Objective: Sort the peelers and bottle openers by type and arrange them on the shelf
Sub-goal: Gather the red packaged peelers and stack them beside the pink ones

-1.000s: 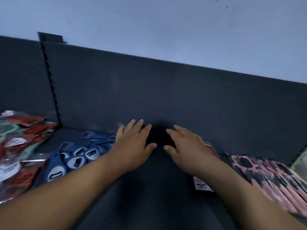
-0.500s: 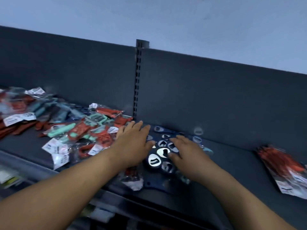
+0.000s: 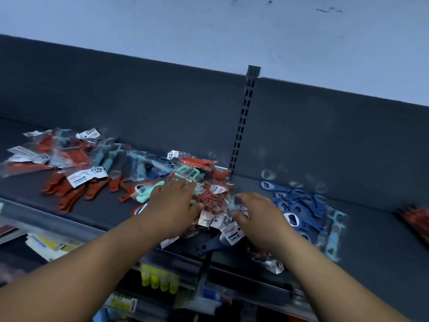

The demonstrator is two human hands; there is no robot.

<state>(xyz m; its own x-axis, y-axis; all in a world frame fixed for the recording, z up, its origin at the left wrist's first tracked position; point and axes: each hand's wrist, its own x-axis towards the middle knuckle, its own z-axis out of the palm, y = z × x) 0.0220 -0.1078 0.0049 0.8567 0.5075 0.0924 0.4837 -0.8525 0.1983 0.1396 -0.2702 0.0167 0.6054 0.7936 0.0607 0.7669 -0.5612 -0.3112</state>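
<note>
A mixed heap of bagged red and teal peelers spreads along the dark shelf on the left. A pile of blue bottle openers lies to the right of the slotted upright. My left hand lies flat, fingers spread, on the right end of the peeler heap. My right hand hovers with curved fingers over crinkled bags of red peelers between both hands. Whether it grips a bag is unclear from blur. A dark blue peeler lies at the shelf's front edge.
A slotted metal upright splits the shelf's back panel. More red packets lie at the far right. Lower shelves hold yellow items and paper packs. Bare shelf shows to the right of the blue openers.
My view has swung left along the shelf. Both hands moved from the blue bottle openers onto the peeler heap beside the upright.
</note>
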